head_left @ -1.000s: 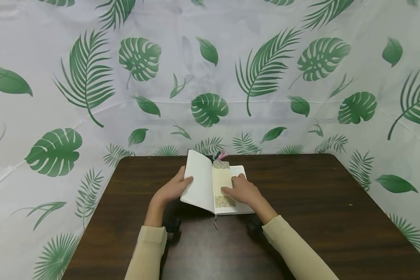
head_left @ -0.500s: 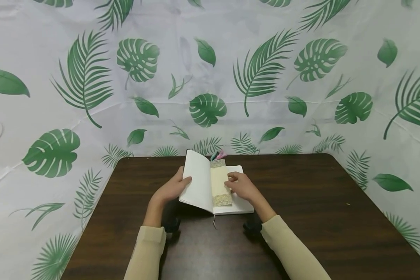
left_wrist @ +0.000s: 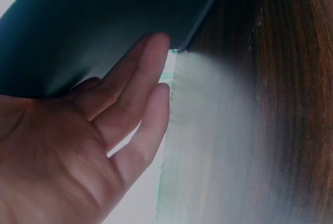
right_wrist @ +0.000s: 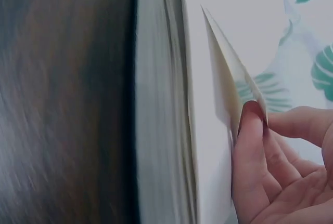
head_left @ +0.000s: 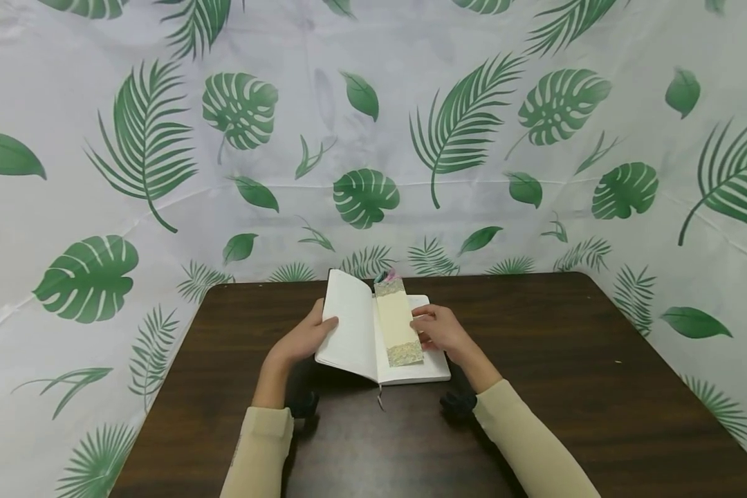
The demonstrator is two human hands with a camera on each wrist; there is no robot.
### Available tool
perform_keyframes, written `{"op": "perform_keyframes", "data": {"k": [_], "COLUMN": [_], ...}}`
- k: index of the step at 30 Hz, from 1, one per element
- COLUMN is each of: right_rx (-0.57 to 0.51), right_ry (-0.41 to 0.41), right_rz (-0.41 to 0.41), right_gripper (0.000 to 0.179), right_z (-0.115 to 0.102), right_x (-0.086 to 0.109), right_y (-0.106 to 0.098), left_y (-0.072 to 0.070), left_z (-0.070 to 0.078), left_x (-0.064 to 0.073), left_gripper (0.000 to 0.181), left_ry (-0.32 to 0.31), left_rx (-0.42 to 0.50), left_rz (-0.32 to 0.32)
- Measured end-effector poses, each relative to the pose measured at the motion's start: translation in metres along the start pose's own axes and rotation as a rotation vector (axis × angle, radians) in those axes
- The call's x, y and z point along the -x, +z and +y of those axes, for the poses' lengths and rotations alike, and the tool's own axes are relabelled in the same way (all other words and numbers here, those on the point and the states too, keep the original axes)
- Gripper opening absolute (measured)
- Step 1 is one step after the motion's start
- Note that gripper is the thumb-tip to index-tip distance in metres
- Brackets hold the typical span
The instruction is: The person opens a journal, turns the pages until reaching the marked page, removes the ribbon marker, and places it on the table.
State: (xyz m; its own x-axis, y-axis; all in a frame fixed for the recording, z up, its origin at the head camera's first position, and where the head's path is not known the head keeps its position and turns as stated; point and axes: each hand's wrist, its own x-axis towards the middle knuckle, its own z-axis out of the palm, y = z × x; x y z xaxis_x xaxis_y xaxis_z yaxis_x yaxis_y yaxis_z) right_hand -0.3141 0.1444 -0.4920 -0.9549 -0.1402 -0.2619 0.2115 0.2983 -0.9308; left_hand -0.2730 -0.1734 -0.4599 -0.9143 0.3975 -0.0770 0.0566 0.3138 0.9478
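An open notebook (head_left: 351, 325) with blank white pages lies on the table, its left side raised. My left hand (head_left: 303, 337) holds that raised side, thumb over the page edge and fingers behind the dark cover (left_wrist: 109, 21). Across the right page leans a cream bookmark (head_left: 395, 315) with glittery bands at both ends and a pink and teal tassel (head_left: 386, 277) at its top. My right hand (head_left: 443, 329) pinches the bookmark's right edge between thumb and fingers. In the right wrist view the bookmark (right_wrist: 240, 65) is tilted up off the page (right_wrist: 208, 146).
The dark wood table (head_left: 573, 360) reaches back to a white leaf-print cloth (head_left: 299, 214). A thin ribbon (head_left: 380, 398) hangs from the notebook's lower spine. Black wrist gear (head_left: 457, 404) sits at each wrist.
My right hand first lay on the bookmark, then gripped its edge. The bookmark's lower end has swung right, away from the spine, so it now slants. My left hand keeps its hold.
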Motion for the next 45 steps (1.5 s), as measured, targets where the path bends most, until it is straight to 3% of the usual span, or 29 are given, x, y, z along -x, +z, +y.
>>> {"op": "perform_keyframes", "data": {"k": [6, 12, 23, 32, 37, 45], "right_rx": [0.032, 0.092, 0.063, 0.092, 0.141, 0.360], "right_ry": [0.003, 0.010, 0.069, 0.083, 0.067, -0.031], "right_rz": [0.014, 0.087, 0.150, 0.167, 0.182, 0.212], "right_gripper": [0.040, 0.044, 0.049, 0.049, 0.049, 0.049], "right_z": [0.003, 0.012, 0.037, 0.049, 0.045, 0.032], "right_x": [-0.001, -0.002, 0.002, 0.006, 0.001, 0.005], "right_y": [-0.021, -0.049, -0.092, -0.100, -0.103, -0.111], "left_y": [0.000, 0.002, 0.002, 0.002, 0.000, -0.002], "left_z": [-0.002, -0.001, -0.001, -0.005, -0.004, -0.001], "left_x": [0.001, 0.000, 0.000, 0.000, -0.001, -0.003], "left_gripper": [0.063, 0.062, 0.066, 0.066, 0.067, 0.066], "left_ry": [-0.002, 0.001, 0.006, -0.010, -0.008, -0.006], "left_rx": [0.001, 0.015, 0.004, -0.003, 0.008, 0.023], "left_rz": [-0.004, -0.020, -0.042, -0.037, -0.039, -0.024]}}
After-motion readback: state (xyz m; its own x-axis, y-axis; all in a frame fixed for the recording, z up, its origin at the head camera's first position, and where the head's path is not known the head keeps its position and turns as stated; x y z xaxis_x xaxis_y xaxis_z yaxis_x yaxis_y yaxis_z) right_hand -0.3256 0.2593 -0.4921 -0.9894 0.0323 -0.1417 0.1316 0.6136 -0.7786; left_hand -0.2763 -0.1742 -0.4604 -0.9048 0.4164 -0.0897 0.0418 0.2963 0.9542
